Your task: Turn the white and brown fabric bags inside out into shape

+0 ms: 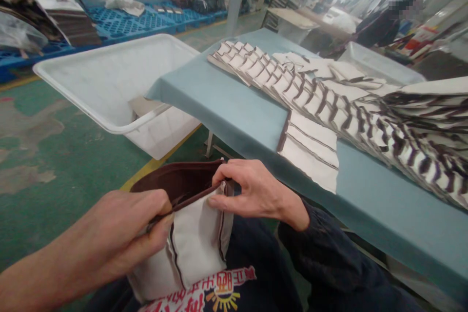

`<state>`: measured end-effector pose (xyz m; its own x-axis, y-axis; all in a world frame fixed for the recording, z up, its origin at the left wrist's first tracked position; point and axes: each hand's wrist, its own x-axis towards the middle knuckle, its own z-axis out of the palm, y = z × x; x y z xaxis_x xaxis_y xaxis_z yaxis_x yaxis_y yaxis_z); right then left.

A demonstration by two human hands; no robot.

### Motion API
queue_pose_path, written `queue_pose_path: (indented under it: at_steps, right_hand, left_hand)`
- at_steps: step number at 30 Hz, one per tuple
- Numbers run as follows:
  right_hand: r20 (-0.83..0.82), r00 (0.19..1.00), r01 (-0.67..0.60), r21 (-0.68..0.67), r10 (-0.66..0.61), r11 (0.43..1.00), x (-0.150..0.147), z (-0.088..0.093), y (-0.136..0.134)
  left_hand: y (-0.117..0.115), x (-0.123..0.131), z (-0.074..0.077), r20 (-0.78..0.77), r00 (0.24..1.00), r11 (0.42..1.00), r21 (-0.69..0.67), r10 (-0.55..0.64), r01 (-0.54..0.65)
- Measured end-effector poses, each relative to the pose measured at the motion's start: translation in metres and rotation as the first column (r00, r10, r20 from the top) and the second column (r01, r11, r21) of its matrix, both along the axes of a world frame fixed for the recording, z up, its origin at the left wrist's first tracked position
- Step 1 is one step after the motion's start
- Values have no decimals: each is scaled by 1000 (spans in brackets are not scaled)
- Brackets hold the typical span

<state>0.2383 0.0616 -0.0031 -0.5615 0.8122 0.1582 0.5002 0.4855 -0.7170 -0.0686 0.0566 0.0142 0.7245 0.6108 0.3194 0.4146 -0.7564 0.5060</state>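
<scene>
A white fabric pouch (195, 234) with dark brown edging and a brown lining is held over my lap, its mouth gaping upward. My left hand (137, 229) pinches the near rim left of the middle, thumb outside. At the right corner, by the end of the brown edging, my right hand (252, 190) grips the same rim between thumb and fingers. A flat white piece with dark stripes (310, 148) lies on the blue-covered table (252, 114), overhanging its near edge, right of my hands.
Overlapping white pieces with brown trim (292, 85) run in a long row along the table. A white plastic tub (106, 83) stands on the floor at left. Blue pallets (153, 19) with stacked goods lie behind it. A person (380, 19) is at the far right.
</scene>
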Motion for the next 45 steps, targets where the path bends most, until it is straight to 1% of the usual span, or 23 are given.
queue_pose_path:
  at_steps: [2,3,5,7,11,14,16,19,21,22,24,26,30,33,35,39,42,45]
  right_hand:
    - [-95,995,-9,-125,-3,992,9,-5,6]
    - [-137,991,-23,-166,0,986,11,-7,8]
    - [-188,982,-47,-205,8,978,10,-8,8]
    - [-206,978,-58,-230,10,971,6,-8,6]
    - [-240,971,-73,-299,-1,952,0,1,4]
    - [-277,960,-112,-270,34,956,-2,9,5]
    - [-273,960,-127,-230,61,965,-3,12,5]
    - [-231,967,-141,-146,105,979,-7,14,5]
    - [-221,968,-145,-94,121,985,-10,13,5]
    - [-228,966,-141,-80,120,987,-12,13,5]
    - [-256,961,-135,-86,109,987,-14,11,5]
    - [-286,953,-138,-121,99,983,-14,10,5]
    - [-322,942,-158,-170,97,973,-13,8,2]
    - [-302,949,-146,-162,92,976,-12,7,-1]
    - [-270,959,-124,-142,82,982,-12,7,-2]
    - [-225,973,-75,-146,41,986,-12,2,-1]
    - [-247,969,-56,-163,14,985,-13,-4,0]
    - [-282,960,-48,-132,9,990,-13,-9,2]
  left_hand:
    - [-2,-8,-7,0,994,994,-26,106,-106]
    - [-2,-12,-10,-5,988,988,-25,154,-154]
    - [-1,-18,-13,-7,976,976,-17,217,-217]
    - [5,-21,-12,-1,971,970,-33,239,-239]
    - [19,-29,-11,-11,982,973,-135,189,-188]
    - [28,-35,-12,2,987,967,-198,163,-159]
    - [32,-35,-11,26,989,971,-199,142,-134]
    - [35,-23,-3,29,999,986,-165,41,-36]
    - [35,-10,2,41,998,984,-172,-44,51]
    - [35,-3,3,58,996,980,-183,-67,77]
    - [33,10,0,95,994,973,-218,-56,75]
    - [31,17,-7,123,992,962,-266,-23,55]
    - [27,22,-20,142,990,913,-406,19,41]
    - [26,24,-21,130,989,872,-490,77,-4]
    - [25,26,-20,130,986,872,-489,100,-24]
    - [26,28,-19,146,987,916,-402,66,-2]
    - [27,27,-21,145,988,926,-376,50,8]
    - [28,26,-22,154,987,923,-384,50,14]
